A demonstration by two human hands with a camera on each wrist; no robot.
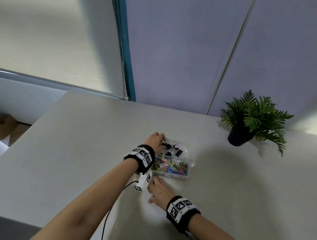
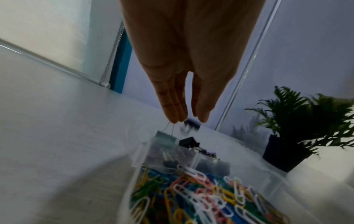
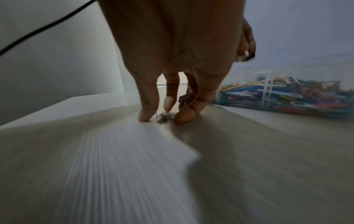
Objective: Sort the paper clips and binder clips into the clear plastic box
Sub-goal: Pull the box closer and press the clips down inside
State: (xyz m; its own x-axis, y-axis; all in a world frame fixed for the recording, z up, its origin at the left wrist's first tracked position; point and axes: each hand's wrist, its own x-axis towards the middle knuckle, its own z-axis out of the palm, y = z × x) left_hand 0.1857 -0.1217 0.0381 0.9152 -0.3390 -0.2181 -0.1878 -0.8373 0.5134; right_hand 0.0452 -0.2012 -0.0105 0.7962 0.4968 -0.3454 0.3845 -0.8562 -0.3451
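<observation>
Head view: the clear plastic box is sitting on the pale table, well apart from the potted fern beyond it to the right. Coloured paper clips are filling the box's near compartment; binder clips are lying in the far one. The left hand is hanging over the box's far-left corner. The right hand is lying low on the table just in front of the box.

Left wrist view: the left hand's fingertips are pinching the wire handle of a greenish binder clip dangling over the box's far compartment — narrow grip. A blurred dark binder clip is in the air beside it, below the thumb.

Right wrist view: the right hand's fingers are closing, narrow, on a small metallic clip against the table, left of the box — too blurred to tell which kind.
</observation>
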